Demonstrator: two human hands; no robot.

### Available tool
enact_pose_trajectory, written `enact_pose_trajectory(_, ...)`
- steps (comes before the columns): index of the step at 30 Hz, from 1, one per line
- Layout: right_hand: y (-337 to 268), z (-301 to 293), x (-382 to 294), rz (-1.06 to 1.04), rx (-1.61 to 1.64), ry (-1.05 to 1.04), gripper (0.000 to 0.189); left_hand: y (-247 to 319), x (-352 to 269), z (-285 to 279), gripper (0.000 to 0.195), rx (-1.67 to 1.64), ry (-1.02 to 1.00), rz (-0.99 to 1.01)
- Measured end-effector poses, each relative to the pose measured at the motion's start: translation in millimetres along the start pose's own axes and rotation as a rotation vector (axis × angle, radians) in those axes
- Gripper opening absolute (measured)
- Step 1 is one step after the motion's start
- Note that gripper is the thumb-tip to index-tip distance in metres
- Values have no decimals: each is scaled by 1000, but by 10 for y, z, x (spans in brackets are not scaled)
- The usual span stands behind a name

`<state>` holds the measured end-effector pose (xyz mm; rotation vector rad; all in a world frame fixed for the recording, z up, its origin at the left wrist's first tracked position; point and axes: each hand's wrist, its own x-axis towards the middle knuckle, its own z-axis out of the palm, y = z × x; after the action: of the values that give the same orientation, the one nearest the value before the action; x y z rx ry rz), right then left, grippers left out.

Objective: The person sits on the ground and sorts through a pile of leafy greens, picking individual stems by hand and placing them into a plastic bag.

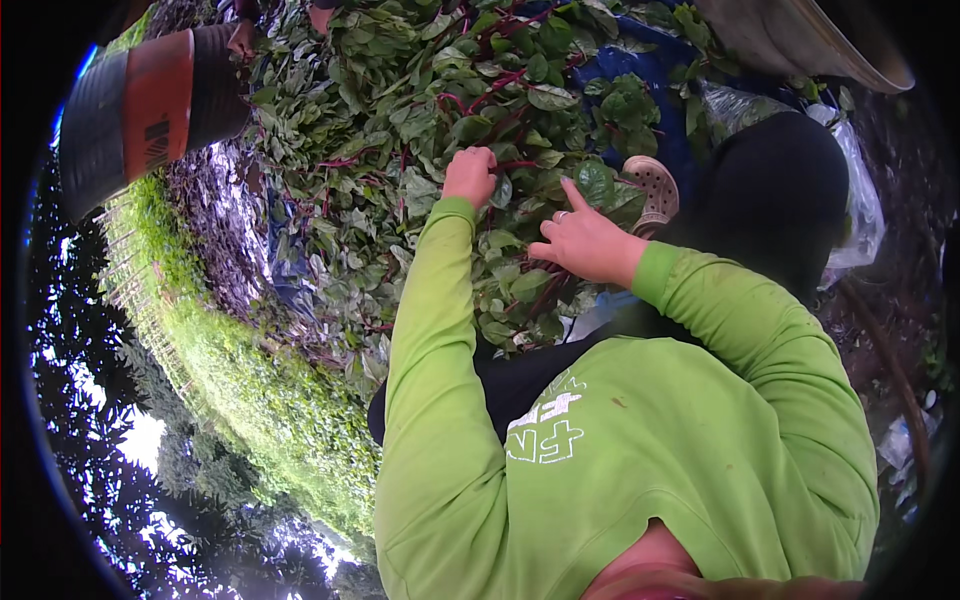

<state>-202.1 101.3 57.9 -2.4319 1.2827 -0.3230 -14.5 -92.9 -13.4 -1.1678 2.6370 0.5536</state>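
Note:
Before me lies a wide heap of leafy greens with red-purple stems (442, 97), like Malabar spinach. My left hand (471, 176) is at the middle of the heap, fingers curled and closed on a red stem (516, 164) that runs out to its right. To the right and slightly nearer my body, my right hand (589, 236) is over the leaves with its fingers spread and a ring on one of them. One finger extends towards a broad green leaf (595, 182). Its lower fingertips touch or hover over foliage; which of these cannot be told.
Another person's hands (241, 41) reach in at the top left, beside a black and red ribbed container (157, 112). A blue sheet (641, 64) lies under the greens. A tan clog (651, 187), clear plastic bags (855, 195) and a large pale container (810, 37) are on the right.

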Motion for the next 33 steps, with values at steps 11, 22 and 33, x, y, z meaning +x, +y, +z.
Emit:
enact_pose_trajectory(11,-42,44,98,-69,-30,201,12,487,-880,66,25,-773,26,-182)
enact_pose_trajectory(22,-86,58,54,51,-96,291,11,869,-1161,45,38,-1702,-174,-559)
enact_pose_trajectory(33,-198,193,73,-133,-184,115,10,960,-956,181,20,-1658,-278,-787)
